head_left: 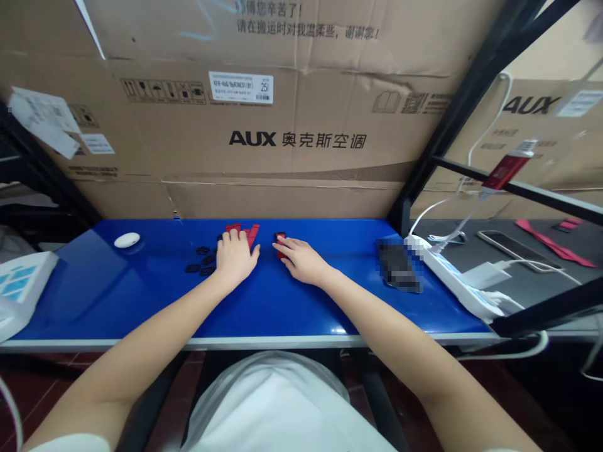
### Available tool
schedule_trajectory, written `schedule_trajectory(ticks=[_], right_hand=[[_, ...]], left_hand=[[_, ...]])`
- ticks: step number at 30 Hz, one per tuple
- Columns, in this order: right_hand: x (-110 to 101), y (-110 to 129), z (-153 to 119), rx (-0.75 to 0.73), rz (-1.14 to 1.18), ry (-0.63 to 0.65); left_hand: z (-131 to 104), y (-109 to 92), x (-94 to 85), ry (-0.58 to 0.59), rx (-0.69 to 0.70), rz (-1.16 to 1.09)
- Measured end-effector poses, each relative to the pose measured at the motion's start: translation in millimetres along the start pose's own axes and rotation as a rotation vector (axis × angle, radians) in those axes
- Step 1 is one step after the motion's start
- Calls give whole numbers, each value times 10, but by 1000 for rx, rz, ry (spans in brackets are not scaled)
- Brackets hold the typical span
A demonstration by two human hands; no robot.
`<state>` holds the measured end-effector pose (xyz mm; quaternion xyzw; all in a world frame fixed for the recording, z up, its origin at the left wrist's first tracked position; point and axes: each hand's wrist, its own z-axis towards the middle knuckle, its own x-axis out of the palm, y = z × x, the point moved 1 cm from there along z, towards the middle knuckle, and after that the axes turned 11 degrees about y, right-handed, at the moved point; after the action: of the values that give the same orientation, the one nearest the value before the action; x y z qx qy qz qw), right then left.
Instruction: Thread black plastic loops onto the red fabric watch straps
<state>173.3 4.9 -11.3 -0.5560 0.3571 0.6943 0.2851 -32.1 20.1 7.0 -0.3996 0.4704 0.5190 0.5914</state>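
Left hand (235,257): palm down, fingers extended with a slight bend, thumb standing apart on the right; it lies over the near part of the red straps (253,236), not closed around them. Right hand (301,258): palm down, fingers reaching left, fingertips on a small red strap piece (281,239) with a black end; cannot tell whether thumb and fingers pinch it. The two hands are apart, a strip of blue counter (292,311) between them.

Forearms slant inward from the lower corners, both low over the counter.

Orientation: the strap piece at the right hand has its long axis running away from the person, black end farthest. At the left hand, one red strip slants away and slightly right; another lies more crosswise. Both sit toward the counter's far side. Black buckles (206,271) lie just left of the left hand.
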Motion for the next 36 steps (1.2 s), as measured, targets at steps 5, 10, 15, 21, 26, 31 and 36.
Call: schedule_trajectory(ticks=[5, 10, 15, 21, 26, 31, 36], right_hand=[[-6, -67, 16, 55, -5, 42], [-86, -432, -75, 344, 14, 56], [-130, -823, -161, 565, 50, 50], [-128, -927, -147, 648, 74, 62], [-118, -915, -136, 641, 60, 62], [-90, -929, -121, 648, 41, 78], [-113, -819, -110, 611, -52, 24]], left_hand=[[-6, 133, -13, 84, -135, 92], [29, 174, 15, 175, -140, 70], [95, 236, 47, 220, -183, -19], [141, 362, -13, 202, -130, 62], [138, 377, -96, 262, -78, 43], [141, 266, -181, 290, -93, 134], [150, 206, -256, 273, -158, 162]])
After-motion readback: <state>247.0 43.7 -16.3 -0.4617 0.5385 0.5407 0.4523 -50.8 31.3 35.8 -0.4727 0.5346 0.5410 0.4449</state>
